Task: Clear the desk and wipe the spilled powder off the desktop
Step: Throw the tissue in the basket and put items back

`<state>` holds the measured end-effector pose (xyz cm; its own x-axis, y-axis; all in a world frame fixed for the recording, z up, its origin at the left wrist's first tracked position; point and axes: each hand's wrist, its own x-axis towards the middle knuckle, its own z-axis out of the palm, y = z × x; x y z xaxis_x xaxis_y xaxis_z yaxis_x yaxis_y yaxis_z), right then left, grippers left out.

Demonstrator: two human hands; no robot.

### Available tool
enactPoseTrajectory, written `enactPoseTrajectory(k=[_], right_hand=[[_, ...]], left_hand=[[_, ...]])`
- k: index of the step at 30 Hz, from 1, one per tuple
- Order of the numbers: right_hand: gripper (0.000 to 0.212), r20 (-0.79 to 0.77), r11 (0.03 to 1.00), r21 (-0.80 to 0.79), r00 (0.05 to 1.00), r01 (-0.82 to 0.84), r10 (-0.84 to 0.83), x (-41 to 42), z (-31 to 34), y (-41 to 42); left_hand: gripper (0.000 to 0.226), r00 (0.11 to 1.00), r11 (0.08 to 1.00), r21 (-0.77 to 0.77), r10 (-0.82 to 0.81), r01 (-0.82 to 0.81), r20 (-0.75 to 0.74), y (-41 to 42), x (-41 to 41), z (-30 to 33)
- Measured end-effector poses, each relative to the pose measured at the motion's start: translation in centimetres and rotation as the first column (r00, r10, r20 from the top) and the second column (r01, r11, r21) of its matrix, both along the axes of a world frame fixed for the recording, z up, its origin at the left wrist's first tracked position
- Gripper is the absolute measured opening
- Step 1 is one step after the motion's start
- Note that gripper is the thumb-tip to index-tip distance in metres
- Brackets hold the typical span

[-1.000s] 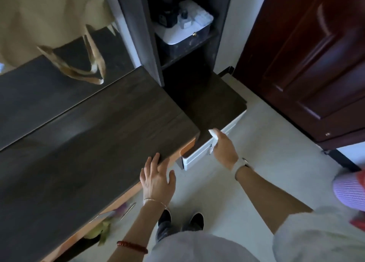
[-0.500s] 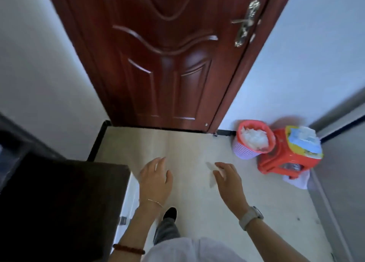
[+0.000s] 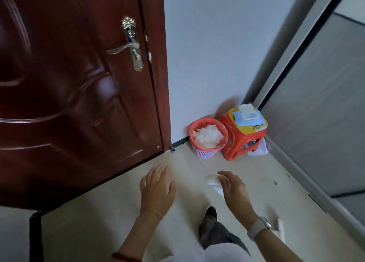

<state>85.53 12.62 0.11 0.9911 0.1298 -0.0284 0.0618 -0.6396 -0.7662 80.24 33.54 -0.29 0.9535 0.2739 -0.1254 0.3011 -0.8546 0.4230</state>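
Right hand [image 3: 234, 188] pinches a crumpled white tissue [image 3: 214, 182] trailing down-right from its fingertips; left hand [image 3: 157, 188] spread, holding nothing

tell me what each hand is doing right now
Left hand: open, fingers spread, holding nothing.
Right hand: pinching a white wipe.

Red stool [image 3: 235, 143] beside basket [image 3: 204, 154]; dark door [image 3: 79, 84].

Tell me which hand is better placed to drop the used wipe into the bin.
Right, probably. The right hand already pinches the wipe, and the bin stands ahead on that side, beside the stool. The left hand is open and holds nothing.
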Motion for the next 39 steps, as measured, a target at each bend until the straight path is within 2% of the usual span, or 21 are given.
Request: enactPoseTrajectory(k=[3,6,9,13,15,20,22,25,29,32,36,39], right_hand=[[0.019,-0.071,0.997,-0.005,0.995,0.072,-0.072,5.7,-2.9,-1.3],[0.028,-0.105,0.997,-0.037,0.992,0.072,-0.076,13.0,-5.6,-2.2],[0.037,-0.133,0.997,-0.075,0.991,0.01,-0.02,21.0,-8.5,-2.7],[0.045,-0.194,0.985,-0.147,0.979,-0.085,0.055,31.6,-13.5,-2.8],[0.049,-0.221,0.971,-0.18,0.968,-0.16,0.119,36.3,-16.8,-2.3],[0.05,-0.4,0.946,-0.17,0.897,-0.276,0.19,44.2,-24.4,-0.7],[0.055,-0.428,0.908,-0.202,0.867,-0.366,0.254,46.1,-26.9,-0.1],[0.058,-0.478,0.783,-0.343,0.814,-0.52,0.331,47.6,-29.7,0.1],[0.06,-0.412,0.741,-0.428,0.841,-0.518,0.35,47.6,-29.5,0.2],[0.05,-0.367,0.693,-0.454,0.826,-0.56,0.427,47.5,-26.8,1.0],[0.041,-0.326,0.639,-0.411,0.759,-0.65,0.563,47.2,-19.6,4.2],[0.039,-0.216,0.602,-0.328,0.678,-0.728,0.702,46.1,-12.8,7.8]], left_hand=[[0.049,0.994,0.996,0.058,-0.057,0.063,-0.092,-0.7,5.6,-2.4],[0.044,0.974,0.996,0.054,-0.056,0.07,-0.219,-1.4,12.5,-5.1],[0.047,0.953,0.997,0.064,-0.029,0.051,-0.303,-2.3,19.7,-8.0],[0.052,0.935,0.998,0.057,0.059,-0.041,-0.35,-3.9,28.8,-11.9],[0.058,0.934,0.995,0.1,0.061,-0.027,-0.353,-4.2,33.2,-14.6],[0.064,0.917,0.985,0.161,0.119,-0.06,-0.381,-4.0,40.6,-20.9],[0.063,0.92,0.987,0.149,0.118,-0.066,-0.374,-4.0,42.3,-23.4],[0.065,0.911,0.99,0.128,0.113,-0.067,-0.397,-3.9,43.7,-26.2],[0.063,0.895,0.985,0.159,0.126,-0.062,-0.427,-3.5,44.2,-26.4],[0.06,0.908,0.978,0.156,0.191,-0.142,-0.373,-2.8,44.0,-23.9],[0.055,0.929,0.942,0.117,0.33,-0.314,-0.164,-0.8,41.5,-17.6],[0.054,0.909,0.902,0.131,0.416,-0.411,-0.017,1.2,37.9,-11.7]])
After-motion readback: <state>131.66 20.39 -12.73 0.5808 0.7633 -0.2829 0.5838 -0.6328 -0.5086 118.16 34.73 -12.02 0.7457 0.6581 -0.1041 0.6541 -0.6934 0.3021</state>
